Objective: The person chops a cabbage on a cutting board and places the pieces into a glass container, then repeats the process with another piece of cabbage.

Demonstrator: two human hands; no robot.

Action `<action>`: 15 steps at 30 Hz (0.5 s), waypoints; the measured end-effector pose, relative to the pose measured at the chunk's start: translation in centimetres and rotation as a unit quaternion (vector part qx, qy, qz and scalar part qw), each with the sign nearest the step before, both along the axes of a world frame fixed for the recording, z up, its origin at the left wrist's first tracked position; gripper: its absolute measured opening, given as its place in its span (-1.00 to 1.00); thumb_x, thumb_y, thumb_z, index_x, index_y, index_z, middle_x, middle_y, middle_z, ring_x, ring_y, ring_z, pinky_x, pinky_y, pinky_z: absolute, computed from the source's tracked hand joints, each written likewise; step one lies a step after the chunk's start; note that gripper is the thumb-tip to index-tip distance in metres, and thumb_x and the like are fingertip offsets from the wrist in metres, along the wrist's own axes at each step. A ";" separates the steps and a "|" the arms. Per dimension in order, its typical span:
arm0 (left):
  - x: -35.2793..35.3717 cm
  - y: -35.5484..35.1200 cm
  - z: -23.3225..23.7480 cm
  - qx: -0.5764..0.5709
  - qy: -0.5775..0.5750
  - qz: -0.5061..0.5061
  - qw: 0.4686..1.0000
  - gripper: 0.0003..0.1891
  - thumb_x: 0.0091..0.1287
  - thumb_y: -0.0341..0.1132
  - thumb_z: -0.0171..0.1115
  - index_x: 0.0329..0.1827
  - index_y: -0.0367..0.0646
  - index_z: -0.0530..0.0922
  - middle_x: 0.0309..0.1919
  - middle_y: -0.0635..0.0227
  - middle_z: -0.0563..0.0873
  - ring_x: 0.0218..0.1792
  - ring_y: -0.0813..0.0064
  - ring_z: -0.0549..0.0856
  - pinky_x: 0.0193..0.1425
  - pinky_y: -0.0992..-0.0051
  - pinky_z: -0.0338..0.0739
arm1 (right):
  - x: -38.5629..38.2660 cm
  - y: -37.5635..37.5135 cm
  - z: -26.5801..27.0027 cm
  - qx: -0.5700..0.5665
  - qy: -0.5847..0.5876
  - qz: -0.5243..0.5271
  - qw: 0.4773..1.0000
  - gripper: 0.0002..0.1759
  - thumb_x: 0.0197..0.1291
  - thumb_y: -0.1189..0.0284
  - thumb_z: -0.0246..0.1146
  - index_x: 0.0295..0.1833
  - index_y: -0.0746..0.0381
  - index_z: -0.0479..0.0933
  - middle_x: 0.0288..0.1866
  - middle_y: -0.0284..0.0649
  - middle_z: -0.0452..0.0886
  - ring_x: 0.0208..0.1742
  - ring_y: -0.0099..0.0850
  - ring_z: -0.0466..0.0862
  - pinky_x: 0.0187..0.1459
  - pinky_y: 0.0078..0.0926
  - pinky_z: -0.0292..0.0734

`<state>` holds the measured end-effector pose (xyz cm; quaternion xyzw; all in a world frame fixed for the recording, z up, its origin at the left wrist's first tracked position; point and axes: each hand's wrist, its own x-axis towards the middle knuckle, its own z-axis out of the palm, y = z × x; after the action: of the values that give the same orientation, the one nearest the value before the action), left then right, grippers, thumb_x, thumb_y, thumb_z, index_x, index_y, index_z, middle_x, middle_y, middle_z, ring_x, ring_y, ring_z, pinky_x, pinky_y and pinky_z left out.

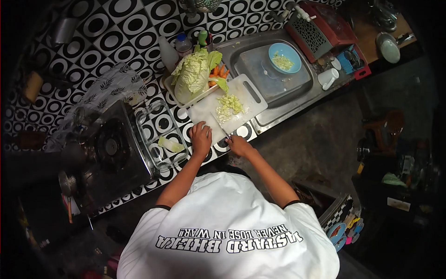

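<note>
A white cutting board (pixel 253 109) lies on the tiled counter, with a heap of chopped pale-green cabbage (pixel 231 106) on it. My right hand (pixel 239 145) is closed around the handle of a knife (pixel 224 131), whose blade points over the board beside the chopped pieces. At the board's near left corner rests my left hand (pixel 200 138), its fingers spread on the surface; I see nothing held in it. To the left, a clear glass dish (pixel 160 160) contains a piece of cabbage (pixel 170 144). Behind the board, a tray (pixel 203 96) holds a large napa cabbage (pixel 193 76) and carrots (pixel 218 74).
A light-blue bowl (pixel 285 58) with chopped pieces stands over the steel sink (pixel 260 122) on the right. A white mug (pixel 328 79) and a red rack (pixel 320 28) are beyond it. The gas stove (pixel 111 149) is at left. Bottles (pixel 183 45) stand behind the tray.
</note>
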<state>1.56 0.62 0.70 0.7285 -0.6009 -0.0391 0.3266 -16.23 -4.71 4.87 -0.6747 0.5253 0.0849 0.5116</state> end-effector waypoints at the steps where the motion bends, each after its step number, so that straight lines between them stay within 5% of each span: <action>1: -0.1 0.0 0.1 0.002 0.002 0.002 1.000 -0.89 0.18 -0.38 0.35 -0.27 -0.17 0.66 0.01 0.30 0.61 0.09 0.22 0.53 0.25 0.19 0.28 | 0.1 0.3 -0.7 0.001 -0.003 0.005 1.000 -0.55 0.44 0.17 0.03 -0.14 0.42 0.51 -0.27 0.26 0.62 -0.15 0.18 0.64 -0.08 0.05 0.49; 3: -0.3 0.0 0.5 0.014 0.007 0.007 1.000 -0.85 0.17 -0.35 0.37 -0.23 -0.16 0.66 -0.01 0.31 0.61 0.09 0.23 0.53 0.25 0.21 0.28 | -0.1 0.8 -2.9 -0.152 -0.040 0.022 0.987 -0.57 0.43 0.18 0.04 -0.18 0.40 0.50 -0.26 0.25 0.62 -0.14 0.17 0.63 -0.07 0.03 0.49; 10: 0.5 0.5 1.7 0.049 0.055 -0.006 0.997 -0.76 0.24 -0.33 0.32 -0.06 -0.17 0.63 0.05 0.25 0.60 0.13 0.19 0.53 0.24 0.21 0.29 | -0.9 0.1 0.5 -0.142 -0.009 0.011 0.990 -0.64 0.40 0.22 0.04 -0.11 0.36 0.43 -0.19 0.18 0.62 -0.08 0.12 0.62 -0.04 0.02 0.49; 15: -0.1 1.1 4.5 0.008 -0.020 -0.156 0.988 -0.59 0.18 -0.49 0.21 0.14 -0.16 0.58 0.21 0.25 0.55 0.29 0.22 0.47 0.31 0.19 0.28 | -3.4 -0.8 0.4 -0.261 -0.035 0.083 0.961 -0.69 0.40 0.25 0.04 -0.09 0.32 0.40 -0.11 0.09 0.57 -0.10 0.05 0.62 -0.09 -0.01 0.51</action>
<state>1.45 1.74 5.16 0.6292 -0.7131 -0.0798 0.2987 -19.63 -5.48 5.27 -0.8285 0.4528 -0.0365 0.3274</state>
